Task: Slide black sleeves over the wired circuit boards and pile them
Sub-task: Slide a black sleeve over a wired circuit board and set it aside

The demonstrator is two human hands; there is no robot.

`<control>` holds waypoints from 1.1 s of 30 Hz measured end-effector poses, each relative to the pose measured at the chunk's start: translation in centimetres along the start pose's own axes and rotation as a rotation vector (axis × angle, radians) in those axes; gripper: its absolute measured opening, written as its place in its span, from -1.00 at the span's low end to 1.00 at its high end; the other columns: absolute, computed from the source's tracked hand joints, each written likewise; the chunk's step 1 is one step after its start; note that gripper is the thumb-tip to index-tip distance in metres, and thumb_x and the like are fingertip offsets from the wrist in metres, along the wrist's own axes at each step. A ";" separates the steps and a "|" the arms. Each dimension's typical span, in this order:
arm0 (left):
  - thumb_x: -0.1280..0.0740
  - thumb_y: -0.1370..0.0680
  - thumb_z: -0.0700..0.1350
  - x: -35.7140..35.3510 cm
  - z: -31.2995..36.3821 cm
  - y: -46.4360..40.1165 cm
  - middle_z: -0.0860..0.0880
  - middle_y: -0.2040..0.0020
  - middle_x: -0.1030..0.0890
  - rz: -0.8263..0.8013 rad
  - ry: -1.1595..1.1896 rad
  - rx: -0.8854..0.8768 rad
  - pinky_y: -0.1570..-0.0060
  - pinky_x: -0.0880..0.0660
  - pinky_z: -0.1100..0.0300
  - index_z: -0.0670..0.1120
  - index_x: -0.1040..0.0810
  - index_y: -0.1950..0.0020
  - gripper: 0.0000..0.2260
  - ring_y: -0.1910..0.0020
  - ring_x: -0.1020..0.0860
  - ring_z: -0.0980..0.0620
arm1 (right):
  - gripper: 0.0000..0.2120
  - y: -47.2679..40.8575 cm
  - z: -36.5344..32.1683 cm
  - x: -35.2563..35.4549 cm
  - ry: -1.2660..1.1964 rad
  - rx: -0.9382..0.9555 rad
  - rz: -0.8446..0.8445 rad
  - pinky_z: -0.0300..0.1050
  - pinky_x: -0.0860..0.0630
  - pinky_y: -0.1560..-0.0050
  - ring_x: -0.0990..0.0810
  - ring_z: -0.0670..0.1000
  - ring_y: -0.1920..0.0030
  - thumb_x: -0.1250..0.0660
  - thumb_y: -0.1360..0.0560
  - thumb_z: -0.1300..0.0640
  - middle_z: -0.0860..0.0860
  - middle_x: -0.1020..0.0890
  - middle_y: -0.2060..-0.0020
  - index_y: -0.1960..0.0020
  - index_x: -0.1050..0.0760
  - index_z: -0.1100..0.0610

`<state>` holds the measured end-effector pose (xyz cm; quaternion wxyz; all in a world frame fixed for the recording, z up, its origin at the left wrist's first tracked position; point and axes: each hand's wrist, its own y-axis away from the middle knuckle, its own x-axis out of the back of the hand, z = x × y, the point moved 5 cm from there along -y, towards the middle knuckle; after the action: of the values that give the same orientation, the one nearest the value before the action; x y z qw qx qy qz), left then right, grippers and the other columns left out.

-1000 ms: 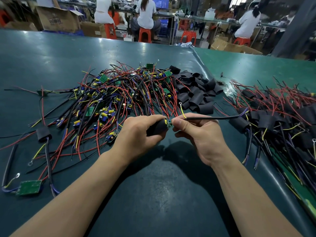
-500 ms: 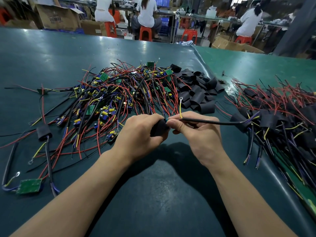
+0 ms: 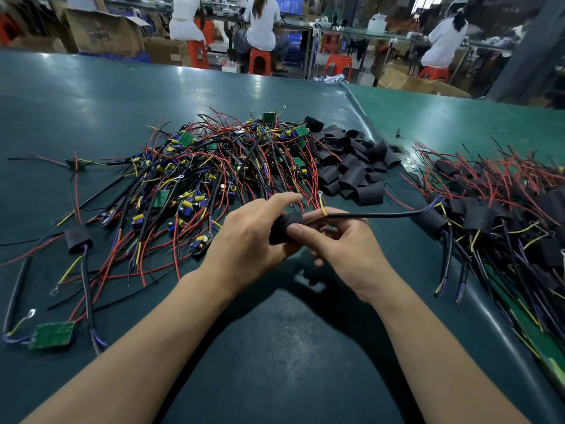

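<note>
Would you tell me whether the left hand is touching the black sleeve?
Touching: the head view shows the left hand wrapped around the black sleeve.

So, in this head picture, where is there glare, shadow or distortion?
Head view: pale glare lies on the green table at far left; a dark shadow falls under the left hand and right hand; the wide lens bends the table's far edge; the people behind look soft, while the black sleeve stays fairly sharp.
</note>
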<state>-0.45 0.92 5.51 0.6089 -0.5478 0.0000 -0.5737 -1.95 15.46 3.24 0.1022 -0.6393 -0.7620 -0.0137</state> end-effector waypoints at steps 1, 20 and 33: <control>-0.52 -0.41 -0.07 0.1 0.0 0.0 -0.12 0.08 -0.65 0.011 -0.009 -0.017 0.08 -0.46 0.12 -0.20 -0.55 -0.30 -0.50 0.12 -0.59 -0.13 | -0.87 0.0 0.0 0.2 0.024 0.007 0.015 -0.27 -0.46 0.45 -0.56 -0.18 0.37 -0.56 -0.33 -0.05 -0.10 -0.63 0.38 0.17 -0.64 -0.12; -0.31 -0.52 0.16 0.4 -5.2 0.8 -0.14 -0.25 -0.50 -0.026 -0.616 0.525 -0.15 -0.32 -0.08 -0.09 -0.52 -0.26 -0.57 -0.25 -0.39 -0.21 | -0.94 -0.5 1.7 10.1 -0.726 -0.115 0.810 -0.30 -0.52 0.43 -0.64 -0.05 0.45 -0.29 -0.58 0.26 0.03 -0.68 0.42 0.07 -0.51 0.20; -0.29 -0.55 -0.20 2.4 -7.6 0.8 -0.18 -0.07 -0.62 0.048 -0.510 0.675 0.02 -0.45 -0.06 -0.16 -0.55 -0.23 -0.74 -0.04 -0.56 -0.24 | -0.90 -1.0 1.3 6.5 -0.399 -0.048 0.609 -0.22 -0.50 0.51 -0.61 0.03 0.49 -0.31 -0.58 0.24 0.07 -0.69 0.35 0.11 -0.53 0.16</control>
<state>-3.84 -6.04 3.42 0.7478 -0.4419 -0.3258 -0.3733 -4.18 21.81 3.16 -0.0639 -0.8292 -0.5411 0.1245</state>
